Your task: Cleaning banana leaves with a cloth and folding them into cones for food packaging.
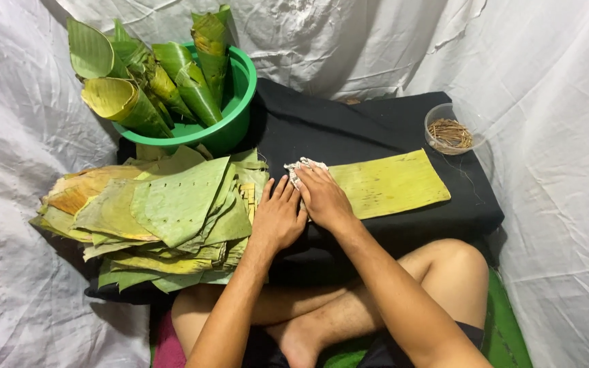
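Observation:
A rectangular yellow-green leaf piece (390,182) lies flat on the black cloth (349,129) before me. My right hand (323,197) presses a crumpled white rag (301,167) against the leaf's left end. Beside it my left hand (279,217) rests palm down, fingers spread, on the cloth at the edge of a thick pile of cut leaves (165,211). Neither hand lifts anything.
A green plastic basin (236,119) at the back left holds several leaves rolled into cones (151,82). At the far right corner stands a small clear bowl (448,133) of thin brown sticks. White sheeting surrounds the black surface. My crossed bare legs (322,313) lie below.

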